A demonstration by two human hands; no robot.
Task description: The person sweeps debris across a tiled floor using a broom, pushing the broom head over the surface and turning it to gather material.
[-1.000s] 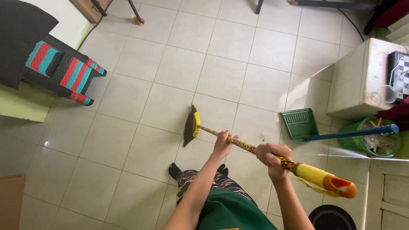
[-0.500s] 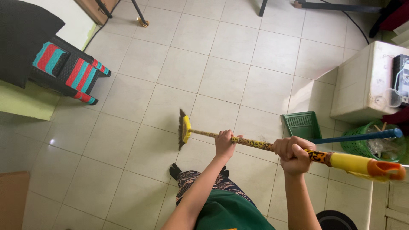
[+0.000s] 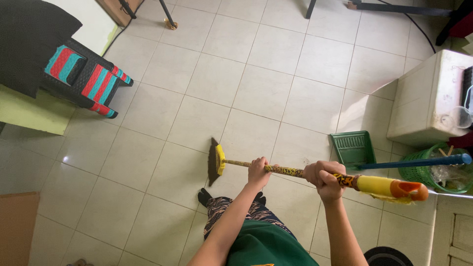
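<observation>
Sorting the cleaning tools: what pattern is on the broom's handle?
Leopard-like spots, yellow and black, on the broom handle; head view shows it.

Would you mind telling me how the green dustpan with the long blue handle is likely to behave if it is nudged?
The dustpan looks like thin plastic, so probably light and apt to slide on the glossy tiles. Its long blue handle may make it swing or tip.
</observation>
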